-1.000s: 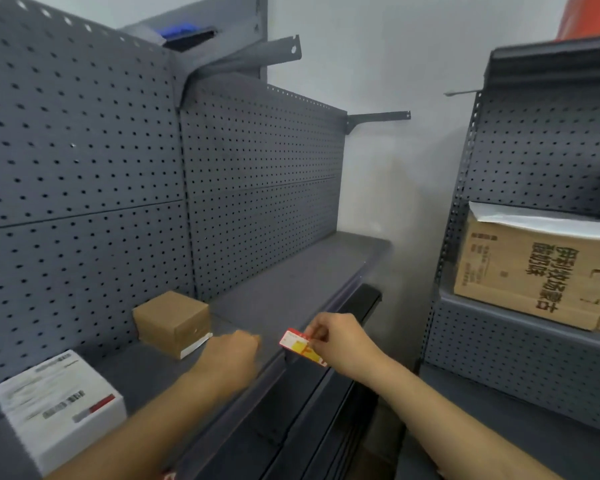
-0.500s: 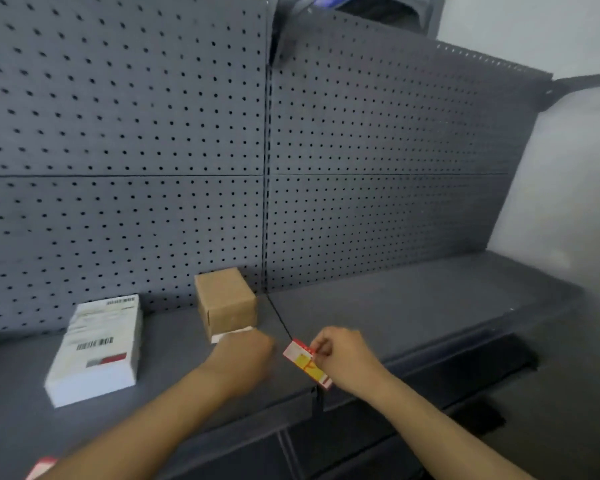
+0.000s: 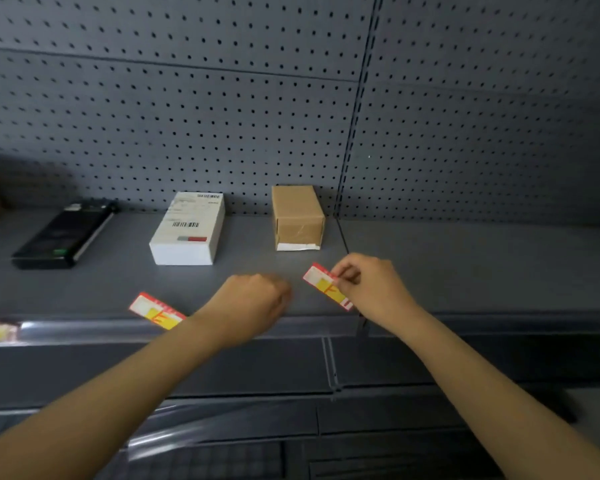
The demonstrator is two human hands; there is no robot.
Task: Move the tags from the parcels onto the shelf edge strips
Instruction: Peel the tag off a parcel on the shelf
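With one tag [image 3: 157, 311] already lying at the shelf's [image 3: 465, 271] front edge strip [image 3: 84, 329], the right hand [image 3: 371, 289] is pinching another tag [image 3: 326, 287] above it, the left hand [image 3: 250, 303] curling empty alongside.

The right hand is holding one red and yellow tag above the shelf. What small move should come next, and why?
Probably lower the tag toward the clear edge strip in front. The right hand pinches it above the shelf, not yet in the strip, and the left hand is near enough to help.
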